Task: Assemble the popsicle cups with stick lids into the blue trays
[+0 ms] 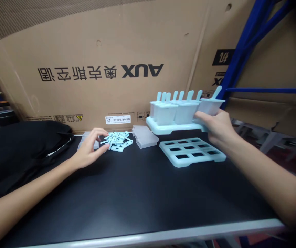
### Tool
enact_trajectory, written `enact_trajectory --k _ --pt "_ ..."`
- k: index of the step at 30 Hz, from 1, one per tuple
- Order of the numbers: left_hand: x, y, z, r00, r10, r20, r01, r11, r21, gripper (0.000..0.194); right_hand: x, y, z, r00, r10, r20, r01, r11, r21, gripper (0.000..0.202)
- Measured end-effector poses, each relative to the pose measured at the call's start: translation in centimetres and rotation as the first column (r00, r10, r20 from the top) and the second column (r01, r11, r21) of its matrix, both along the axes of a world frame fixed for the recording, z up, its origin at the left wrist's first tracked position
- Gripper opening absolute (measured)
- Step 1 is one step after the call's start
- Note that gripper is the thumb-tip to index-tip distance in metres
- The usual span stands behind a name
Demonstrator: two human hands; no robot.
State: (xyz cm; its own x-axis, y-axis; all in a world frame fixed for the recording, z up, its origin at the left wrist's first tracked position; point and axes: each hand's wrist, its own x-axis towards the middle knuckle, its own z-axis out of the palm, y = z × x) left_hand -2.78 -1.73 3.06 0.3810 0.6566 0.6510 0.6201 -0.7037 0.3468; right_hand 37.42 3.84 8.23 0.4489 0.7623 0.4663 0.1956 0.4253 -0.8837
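Note:
My right hand [217, 125] is closed round a translucent popsicle mould [211, 107] with a light blue stick lid, at the right front corner of a light blue rack [163, 129]. Several more lidded moulds [165, 115] stand upright in that rack, sticks pointing up. Whether the rack is lifted or rests on something, I cannot tell. In front of and below it, a second rack [189, 148] with bare openings lies on the table. My left hand [90, 148], thumb and fingers apart, is at the left side of a pile of light blue stick lids [117, 138].
Clear plastic moulds [145, 136] lie right of the pile, and others [84, 137] are partly behind my left hand. A black cloth bundle [21, 151] covers the table's left side. Large cardboard [98, 93] stands behind the black table [127, 196]; a blue metal frame [238, 55] rises at right.

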Motion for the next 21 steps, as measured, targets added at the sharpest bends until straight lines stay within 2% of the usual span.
enact_trajectory --k 4,6,8,11,14,16,18,21 --pt "4.1 -2.3 -0.8 0.978 -0.205 0.037 0.206 0.979 -0.006 0.08 -3.9 -5.4 -1.6 0.993 0.099 0.064 -0.097 0.994 -0.041 0.033" --pt "5.1 -3.1 -1.5 0.96 -0.279 0.033 0.278 0.96 0.016 0.1 -5.3 -7.8 -2.9 0.985 0.142 0.096 -0.13 0.984 -0.118 0.031" --pt "5.3 -3.5 -2.1 0.951 -0.308 0.023 0.308 0.951 0.012 0.111 -6.1 -9.6 -4.3 0.97 0.204 0.129 -0.176 0.964 -0.199 0.033" --pt "4.8 -3.7 -2.5 0.937 -0.348 -0.039 0.345 0.936 -0.069 0.104 -6.1 -11.1 -5.8 0.947 0.257 0.192 -0.189 0.931 -0.312 0.033" --pt "4.4 -3.8 -2.4 0.888 -0.45 -0.096 0.432 0.887 -0.167 0.09 -5.6 -12.2 -6.6 0.903 0.252 0.347 -0.109 0.917 -0.383 0.025" --pt "4.4 -4.0 -2.1 0.869 -0.482 -0.115 0.449 0.864 -0.227 0.088 -5.2 -12.9 -6.8 0.848 0.259 0.462 -0.073 0.921 -0.383 0.021" --pt "4.5 -4.2 -1.7 0.87 -0.47 -0.148 0.418 0.863 -0.283 0.092 -5.1 -13.8 -7.0 0.8 0.25 0.545 -0.049 0.933 -0.356 0.02" --pt "4.6 -4.3 -1.2 0.862 -0.475 -0.179 0.402 0.854 -0.331 0.103 -5.1 -14.9 -7.1 0.758 0.161 0.632 0.02 0.963 -0.268 0.018"
